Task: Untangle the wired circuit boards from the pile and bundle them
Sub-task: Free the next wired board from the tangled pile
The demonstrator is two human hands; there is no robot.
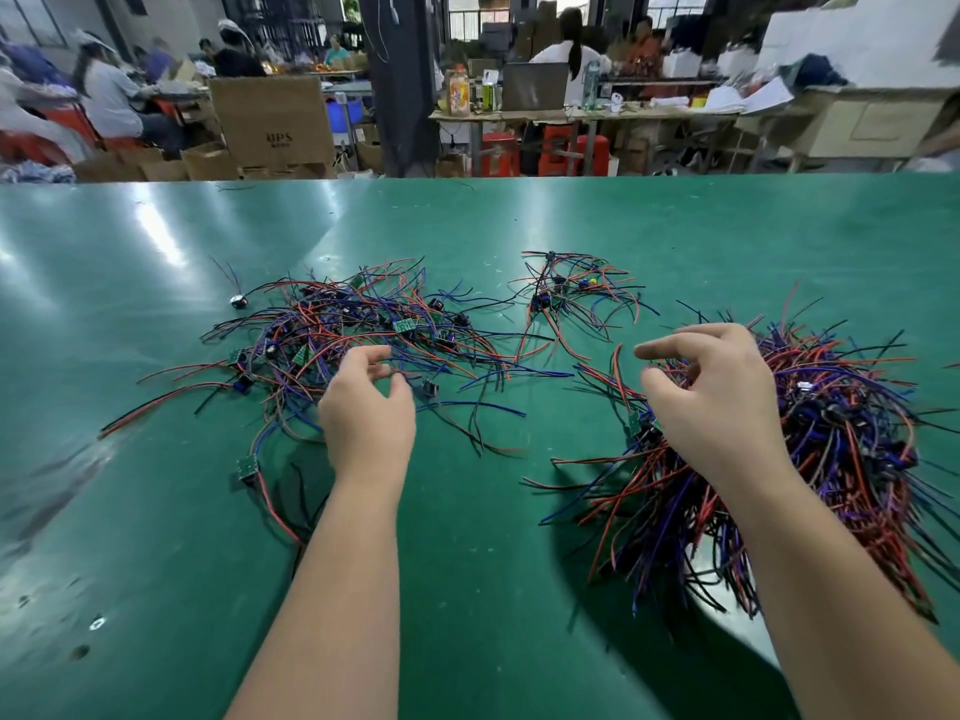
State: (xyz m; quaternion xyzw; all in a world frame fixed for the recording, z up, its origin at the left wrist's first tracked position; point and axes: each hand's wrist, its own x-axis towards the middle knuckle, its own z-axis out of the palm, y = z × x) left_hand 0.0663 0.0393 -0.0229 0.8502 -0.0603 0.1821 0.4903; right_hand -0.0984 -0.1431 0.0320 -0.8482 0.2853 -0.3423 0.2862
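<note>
Both hands hang just above the wires. The left hand [369,407] sits at the near edge of the loose pile of wired circuit boards [353,330], fingers curled toward the thumb; from where I stand I cannot tell whether a strand is pinched there. The right hand [711,402] hovers over the dense bundle [841,449], fingers loosely bent, grasping nothing. The pile sprawls ahead and to the left of the left hand, wires running every way, so that hand looks nearer for the next pull. A smaller cluster [566,298] lies beyond, between the two. Everything rests on the green worktop [467,589]; other people [111,101] work behind.
</note>
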